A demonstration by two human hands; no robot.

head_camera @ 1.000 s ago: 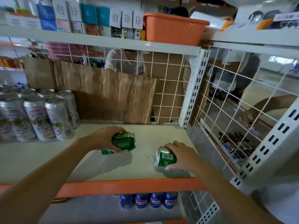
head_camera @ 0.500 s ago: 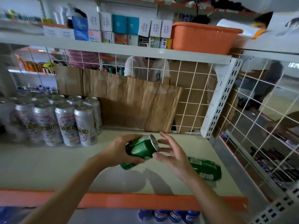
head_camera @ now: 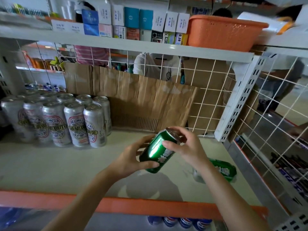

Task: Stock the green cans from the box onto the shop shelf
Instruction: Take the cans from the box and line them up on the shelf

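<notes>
Two hands share one green can (head_camera: 157, 150) above the shelf (head_camera: 50, 164). The left hand (head_camera: 131, 157) cups its lower body, thumb wrapped round the base; the right hand (head_camera: 186, 145) pinches the top rim, with its fingertips (head_camera: 180, 135) curled over the lid. The can's long axis is tilted, lid pointing up and away toward the cardboard backing (head_camera: 141, 100), base toward the person. A second green can (head_camera: 223, 170) lies on its side on the shelf just right of the right wrist, ungripped. Standing silver cans (head_camera: 75, 120) fill the left of the shelf, well apart. Judged next: tip the held can upright and set it on the bare board between.
</notes>
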